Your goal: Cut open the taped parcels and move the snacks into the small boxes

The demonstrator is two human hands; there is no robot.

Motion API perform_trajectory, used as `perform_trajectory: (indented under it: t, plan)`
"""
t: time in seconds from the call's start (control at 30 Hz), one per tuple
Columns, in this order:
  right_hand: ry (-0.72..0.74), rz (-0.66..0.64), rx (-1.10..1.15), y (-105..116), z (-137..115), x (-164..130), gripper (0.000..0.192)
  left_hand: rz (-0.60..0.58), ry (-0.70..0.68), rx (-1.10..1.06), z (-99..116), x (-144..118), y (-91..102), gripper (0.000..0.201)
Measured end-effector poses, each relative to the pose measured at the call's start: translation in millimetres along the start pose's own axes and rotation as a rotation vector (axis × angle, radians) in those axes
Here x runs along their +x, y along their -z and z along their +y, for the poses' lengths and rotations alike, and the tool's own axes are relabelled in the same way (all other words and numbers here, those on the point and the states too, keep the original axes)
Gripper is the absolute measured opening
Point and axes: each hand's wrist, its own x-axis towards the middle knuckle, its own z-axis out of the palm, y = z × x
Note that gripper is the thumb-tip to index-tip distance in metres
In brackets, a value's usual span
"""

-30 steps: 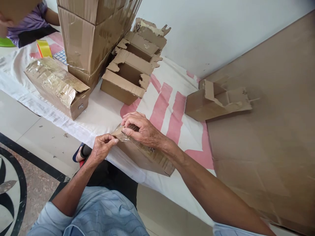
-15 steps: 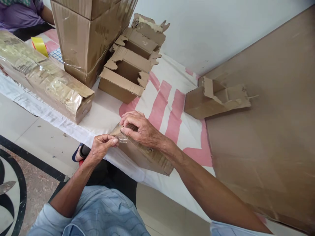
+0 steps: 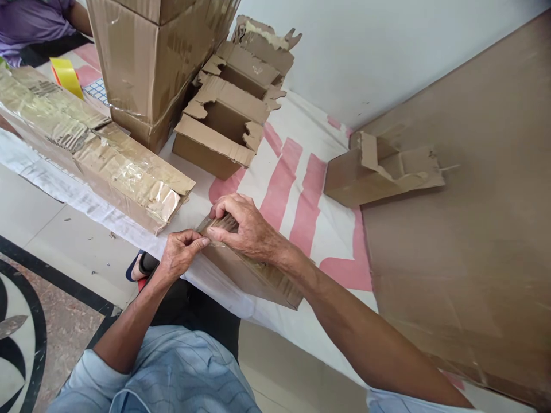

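Observation:
A small flat cardboard box [image 3: 258,275] with shiny clear tape [image 3: 218,244] at its near end lies at the table's front edge. My left hand [image 3: 183,252] pinches at that left corner, thumb against finger, where the tape runs over the edge. What lies between the fingertips is mostly hidden. My right hand [image 3: 245,226] rests over the box's upper side, fingers curled over the far edge and thumb on the near one, holding the box.
A long taped carton [image 3: 124,166] stands left, with a tall box stack [image 3: 142,74] behind it. Open torn boxes [image 3: 210,155] sit mid-table. Another open box [image 3: 348,178] is by a large cardboard sheet [image 3: 456,246]. Beyond yellow tape [image 3: 66,77], a person [image 3: 37,28] sits.
The long carton has slid right, towards my hands. My left fingers have shifted slightly up and right, against the box's corner, and the tape there lies closer to the box. My right hand stays put.

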Motion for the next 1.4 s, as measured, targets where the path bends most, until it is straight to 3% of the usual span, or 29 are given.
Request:
perform_trajectory:
  t: [0.13,0.27,0.37,0.47,0.6,0.73,0.97,1.17,1.4]
  plan:
    - [-0.024,0.005,-0.046,-2.6,-1.3,0.0,0.017,0.065,-0.053,0.152,-3.8,2.9,3.6,0.056]
    - [-0.009,0.029,-0.079,-8.3,-1.4,1.7,0.016,0.136,-0.334,0.364,-10.6,14.9,10.3,0.045]
    - [-0.009,0.036,-0.101,-11.3,-2.3,3.7,0.016,0.011,-0.487,0.464,-10.0,21.8,20.4,0.037]
    - [-0.008,0.012,-0.090,-9.8,-4.6,5.3,0.016,-0.130,-0.546,0.542,-0.7,20.9,32.6,0.029]
    - [0.008,0.009,-0.072,-8.1,-5.4,5.2,0.014,-0.189,-0.543,0.558,9.1,21.1,36.0,0.044]
    - [0.018,0.020,-0.087,-12.3,-2.3,5.5,0.012,-0.208,-0.494,0.482,5.5,38.6,29.3,0.053]
    - [0.045,-0.004,-0.015,-5.3,-9.8,5.2,0.015,-0.313,-0.382,0.494,19.2,44.5,37.3,0.057]
    - [0.094,0.045,0.050,-7.1,-11.2,6.6,0.016,-0.234,-0.459,0.477,23.1,42.6,30.5,0.058]
    - [0.066,0.036,0.057,-10.3,-4.8,7.8,0.022,-0.310,-0.517,0.439,21.3,47.7,36.8,0.053]
